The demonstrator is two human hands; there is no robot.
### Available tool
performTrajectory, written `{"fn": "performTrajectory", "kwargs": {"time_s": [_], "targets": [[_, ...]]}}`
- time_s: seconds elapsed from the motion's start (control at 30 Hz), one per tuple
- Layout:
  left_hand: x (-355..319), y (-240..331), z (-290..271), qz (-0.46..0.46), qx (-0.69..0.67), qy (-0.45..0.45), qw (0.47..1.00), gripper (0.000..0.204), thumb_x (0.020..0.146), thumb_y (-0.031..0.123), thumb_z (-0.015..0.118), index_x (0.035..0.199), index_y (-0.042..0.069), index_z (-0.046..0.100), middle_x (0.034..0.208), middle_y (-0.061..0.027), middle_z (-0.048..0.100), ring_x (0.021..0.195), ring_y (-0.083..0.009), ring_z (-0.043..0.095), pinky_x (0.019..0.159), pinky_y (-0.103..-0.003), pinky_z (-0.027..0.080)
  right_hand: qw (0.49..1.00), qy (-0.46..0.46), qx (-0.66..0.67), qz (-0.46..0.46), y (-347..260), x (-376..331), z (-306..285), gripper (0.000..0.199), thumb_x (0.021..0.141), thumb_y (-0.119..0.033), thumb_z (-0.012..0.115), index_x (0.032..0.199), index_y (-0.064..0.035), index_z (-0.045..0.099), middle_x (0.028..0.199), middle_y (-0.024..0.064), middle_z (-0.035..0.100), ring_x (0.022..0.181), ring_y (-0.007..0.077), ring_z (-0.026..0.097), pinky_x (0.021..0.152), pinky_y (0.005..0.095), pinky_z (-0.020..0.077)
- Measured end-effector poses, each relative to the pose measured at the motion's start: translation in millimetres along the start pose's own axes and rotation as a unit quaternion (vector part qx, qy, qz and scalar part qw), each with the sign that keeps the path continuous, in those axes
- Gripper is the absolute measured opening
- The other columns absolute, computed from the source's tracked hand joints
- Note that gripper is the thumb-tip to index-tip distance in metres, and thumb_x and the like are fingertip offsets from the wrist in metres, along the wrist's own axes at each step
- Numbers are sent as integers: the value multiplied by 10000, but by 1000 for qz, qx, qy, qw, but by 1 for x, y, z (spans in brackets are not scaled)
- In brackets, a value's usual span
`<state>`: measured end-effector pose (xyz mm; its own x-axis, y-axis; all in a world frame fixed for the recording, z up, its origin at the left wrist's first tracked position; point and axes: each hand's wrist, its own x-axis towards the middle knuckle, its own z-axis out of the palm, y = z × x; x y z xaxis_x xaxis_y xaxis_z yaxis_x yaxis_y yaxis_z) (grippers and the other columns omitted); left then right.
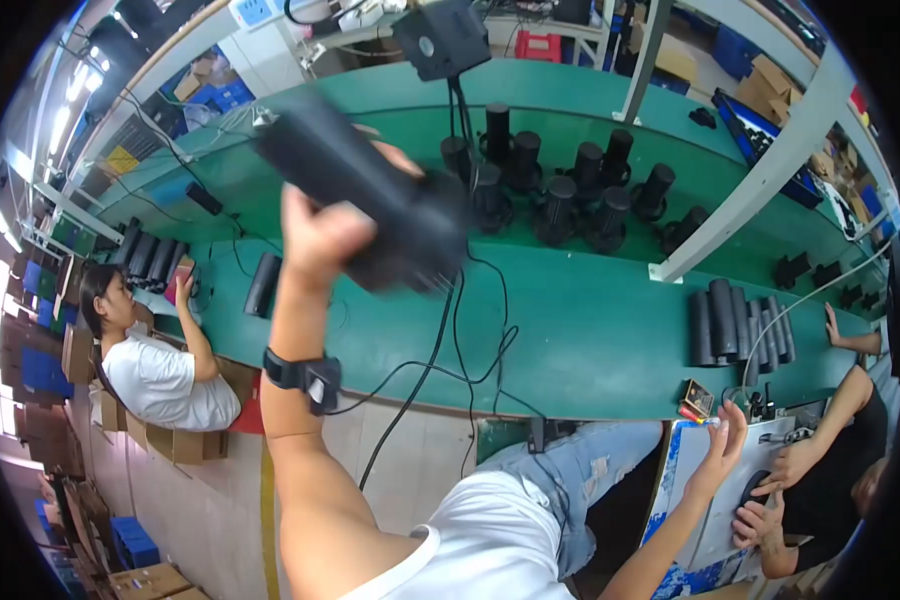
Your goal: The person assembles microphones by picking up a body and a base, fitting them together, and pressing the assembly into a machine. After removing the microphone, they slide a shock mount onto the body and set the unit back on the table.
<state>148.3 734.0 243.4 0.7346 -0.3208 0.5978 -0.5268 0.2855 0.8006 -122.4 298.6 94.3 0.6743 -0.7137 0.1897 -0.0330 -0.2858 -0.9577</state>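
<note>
Raised over the bench, my left hand point(322, 235) is wrapped around a black cylindrical housing point(335, 160). Its wider, flared end point(410, 235) points down to the right, and motion blurs it. Low at the right, my right hand point(718, 455) pinches a small, thin red-and-yellow thing point(692, 413) with a pale tip, too small to name. That hand is at the bench's front edge, just below a small dark box point(698, 397). A dark strap device with a cable point(305, 380) is around my left wrist.
Several black housings point(558, 210) stand at the back of the green bench point(590, 320). More black tubes point(735, 325) lie at the right. Loose cables point(460, 350) cross the middle, below a hanging black box point(440, 40). A person point(165, 370) sits left; another's hands point(770, 500) work right.
</note>
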Motion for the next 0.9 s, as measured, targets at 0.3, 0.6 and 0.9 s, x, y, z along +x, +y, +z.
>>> {"fn": "performTrajectory", "kwargs": {"time_s": [0.3, 0.6, 0.9], "targets": [[-27, -243, -178, -230, 484, 332, 776, 736, 623, 510, 809, 1095, 0, 567, 1052, -198, 661, 1014, -340, 631, 875, -409, 485, 990, -25, -5, 141, 88, -30, -19, 353, 952, -249, 552, 1252, -69, 518, 1252, 65, 579, 1155, 178, 538, 932, 322, 399], [-2, -280, -173, -266, 606, 335, 670, 833, 666, 563, 753, 1117, -105, 542, 1101, -275, 614, 1053, -419, 590, 914, -476, 462, 982, 62, -30, 177, 98, -74, -53, 338, 922, -68, 570, 1245, -9, 492, 1146, 117, 602, 1072, 178, 566, 941, 296, 429], [41, -46, 166, 349, 319, -285, 833, 253, 738, 42, 645, 987, 17, 610, 859, -130, 629, 785, -281, 616, 739, -364, 490, 982, 63, 4, 177, 114, -76, -32, 319, 866, -75, 635, 1164, -29, 529, 1092, 103, 629, 1017, 179, 592, 865, 309, 486]]}}
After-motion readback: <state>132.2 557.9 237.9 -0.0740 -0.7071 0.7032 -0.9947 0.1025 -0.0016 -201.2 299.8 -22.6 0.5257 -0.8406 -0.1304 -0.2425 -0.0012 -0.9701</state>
